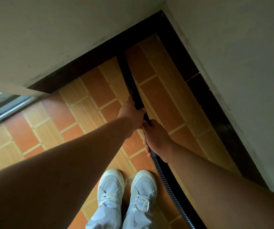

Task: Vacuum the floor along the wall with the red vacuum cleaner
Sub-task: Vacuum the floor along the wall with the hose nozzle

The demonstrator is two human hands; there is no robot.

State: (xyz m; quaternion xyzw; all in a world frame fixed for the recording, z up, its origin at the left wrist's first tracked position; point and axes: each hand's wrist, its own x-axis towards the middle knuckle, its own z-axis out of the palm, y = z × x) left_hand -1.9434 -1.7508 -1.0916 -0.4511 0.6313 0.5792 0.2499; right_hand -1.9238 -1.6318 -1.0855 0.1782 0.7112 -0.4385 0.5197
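A black vacuum tube is held by both hands above an orange and tan tiled floor. The left hand is wrapped around the tube higher along its length, nearer the wall, with the fingers closed on it. The right hand is closed around the tube just behind the left hand, at the point where the rigid tube meets a ribbed black hose. The two hands are almost touching. The tube is pointed away from the person toward the dark skirting at the foot of a pale wall, and its far end is seen at or just beside that skirting; whether it touches cannot be told, as dark lies on dark there. A second pale wall with the same dark skirting meets the first in a corner at the upper right. The hose is trailed down past the right forearm and out of the bottom edge. Two white shoes are set side by side on the tiles below the hands. The red body of the vacuum cleaner is not in view.
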